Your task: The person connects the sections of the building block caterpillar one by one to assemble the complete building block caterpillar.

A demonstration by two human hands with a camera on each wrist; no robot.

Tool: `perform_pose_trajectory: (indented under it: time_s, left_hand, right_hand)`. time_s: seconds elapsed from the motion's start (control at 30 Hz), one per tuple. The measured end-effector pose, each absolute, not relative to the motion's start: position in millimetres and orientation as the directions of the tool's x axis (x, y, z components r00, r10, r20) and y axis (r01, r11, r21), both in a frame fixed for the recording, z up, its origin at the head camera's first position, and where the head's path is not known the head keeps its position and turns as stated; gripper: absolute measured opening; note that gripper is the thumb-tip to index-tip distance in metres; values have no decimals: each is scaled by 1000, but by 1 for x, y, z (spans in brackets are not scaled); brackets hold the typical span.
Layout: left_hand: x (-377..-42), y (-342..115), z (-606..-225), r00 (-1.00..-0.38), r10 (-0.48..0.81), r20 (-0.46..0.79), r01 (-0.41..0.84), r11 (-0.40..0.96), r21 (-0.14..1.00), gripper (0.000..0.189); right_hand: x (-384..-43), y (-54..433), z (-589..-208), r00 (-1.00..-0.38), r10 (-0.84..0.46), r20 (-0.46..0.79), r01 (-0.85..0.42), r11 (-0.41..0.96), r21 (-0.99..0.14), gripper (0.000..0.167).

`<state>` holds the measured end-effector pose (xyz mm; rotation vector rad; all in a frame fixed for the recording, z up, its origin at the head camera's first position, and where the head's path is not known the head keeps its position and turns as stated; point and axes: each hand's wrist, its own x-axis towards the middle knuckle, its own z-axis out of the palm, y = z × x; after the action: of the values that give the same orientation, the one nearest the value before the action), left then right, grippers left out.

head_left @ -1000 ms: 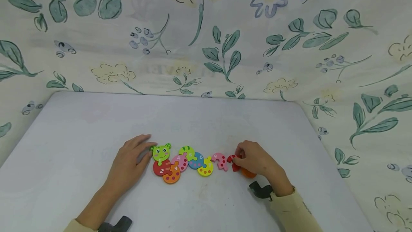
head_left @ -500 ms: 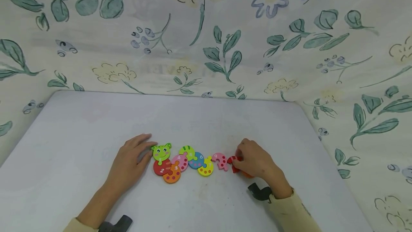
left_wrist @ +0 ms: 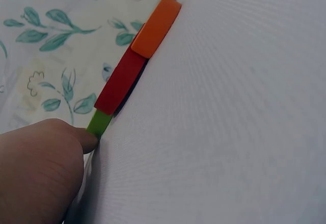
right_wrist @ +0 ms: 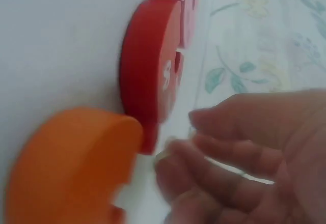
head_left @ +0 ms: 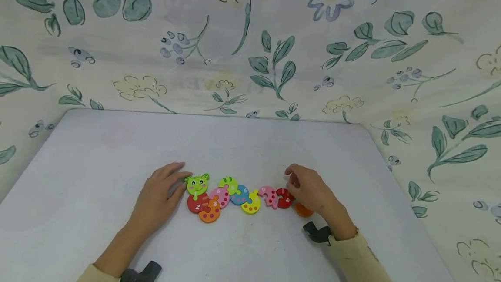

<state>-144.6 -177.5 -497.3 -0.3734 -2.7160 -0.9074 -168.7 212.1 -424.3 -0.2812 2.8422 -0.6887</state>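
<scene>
A caterpillar puzzle lies on the white table. Its green smiling head piece is at the left, followed by a red 2 piece, an orange 3 piece and several more coloured pieces up to a yellow one. My left hand rests beside the head, fingers relaxed, a fingertip at the green edge in the left wrist view. Further right, a pink 9 piece lies right against a red 8 piece. My right hand hovers by the red piece, fingers loosely bent and holding nothing.
An orange piece lies below my right hand, close to the red 8 piece, partly hidden in the head view. A gap separates the yellow piece from the pink one. Behind the table hangs a floral cloth.
My right hand has let go of the red 8 piece and lifted slightly off it. The red piece now shows its number, beside the pink one. The left hand has stayed put.
</scene>
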Motion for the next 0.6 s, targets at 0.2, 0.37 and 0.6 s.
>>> perform_pose_trajectory:
  time_s: [0.2, 0.37, 0.6]
  left_hand:
    - [-145, -178, -496, -936, 162, 312, 317, 774, 548, 36]
    - [-144, -178, -493, -939, 160, 306, 311, 775, 550, 36]
    - [-144, -177, -493, -942, 157, 297, 304, 776, 553, 36]
  right_hand:
    - [-160, 209, -420, -924, -261, -280, -167, 933, -319, 41]
    - [-158, 201, -421, -917, -295, -268, -219, 935, -280, 45]
    - [-160, 199, -423, -931, -270, -244, -173, 919, -355, 48]
